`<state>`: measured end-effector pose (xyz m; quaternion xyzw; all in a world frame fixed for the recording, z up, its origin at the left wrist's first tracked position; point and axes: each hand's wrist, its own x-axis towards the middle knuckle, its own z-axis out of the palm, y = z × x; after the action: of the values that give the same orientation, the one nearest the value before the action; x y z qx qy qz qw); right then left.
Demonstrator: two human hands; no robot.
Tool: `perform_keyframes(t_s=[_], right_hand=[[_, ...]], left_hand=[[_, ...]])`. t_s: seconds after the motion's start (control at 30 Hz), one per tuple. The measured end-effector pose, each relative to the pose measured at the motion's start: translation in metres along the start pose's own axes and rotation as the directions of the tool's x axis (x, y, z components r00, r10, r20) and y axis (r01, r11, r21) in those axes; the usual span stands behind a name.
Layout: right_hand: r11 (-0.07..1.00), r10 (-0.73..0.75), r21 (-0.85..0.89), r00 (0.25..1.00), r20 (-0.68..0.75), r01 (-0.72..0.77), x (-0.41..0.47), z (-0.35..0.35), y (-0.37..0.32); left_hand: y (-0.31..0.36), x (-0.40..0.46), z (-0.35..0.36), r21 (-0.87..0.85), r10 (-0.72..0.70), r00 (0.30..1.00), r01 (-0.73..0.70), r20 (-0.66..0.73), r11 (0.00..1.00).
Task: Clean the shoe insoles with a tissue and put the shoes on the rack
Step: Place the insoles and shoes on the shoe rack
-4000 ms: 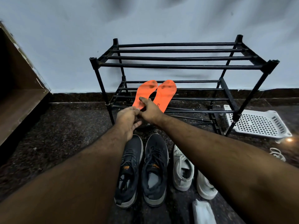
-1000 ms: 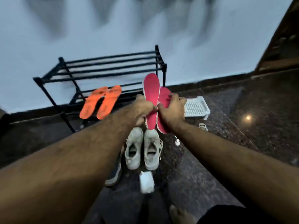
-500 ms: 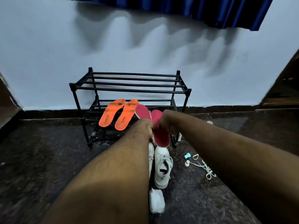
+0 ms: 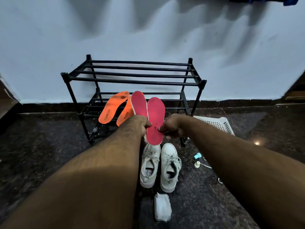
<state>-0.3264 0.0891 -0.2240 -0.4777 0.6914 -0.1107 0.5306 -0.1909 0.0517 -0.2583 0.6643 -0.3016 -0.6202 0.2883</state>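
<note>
Head view: left hand (image 4: 140, 123) grips one pink insole (image 4: 139, 104), right hand (image 4: 171, 128) pinches the other pink insole (image 4: 155, 119), both held up in front of the black rack (image 4: 133, 80). Two orange insoles (image 4: 113, 107) lean on the rack's lower shelf. White shoes (image 4: 160, 166) sit on the floor below the hands, folded tissue (image 4: 162, 207) just behind them. White basket (image 4: 217, 123) lies right of the rack.

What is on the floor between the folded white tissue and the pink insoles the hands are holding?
In the head view, the pair of pale grey lace-up shoes stands between the folded white tissue and the pink insoles, toes pointing toward the black metal rack.
</note>
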Motion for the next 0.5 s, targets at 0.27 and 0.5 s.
perform_keyframes(t_s=[0.27,0.5], right_hand=[[0.992,-0.110,-0.107,0.869,-0.483,0.066,0.033,-0.007,0.000],[0.988,-0.099,-0.155,0.793,-0.601,0.006,0.034,-0.031,0.023]], left_hand=[[-0.011,0.007,0.004,-0.178,0.226,0.949,-0.267,-0.221,0.947],[-0.004,-0.004,0.014,-0.100,0.294,0.953,-0.300,-0.070,0.949]])
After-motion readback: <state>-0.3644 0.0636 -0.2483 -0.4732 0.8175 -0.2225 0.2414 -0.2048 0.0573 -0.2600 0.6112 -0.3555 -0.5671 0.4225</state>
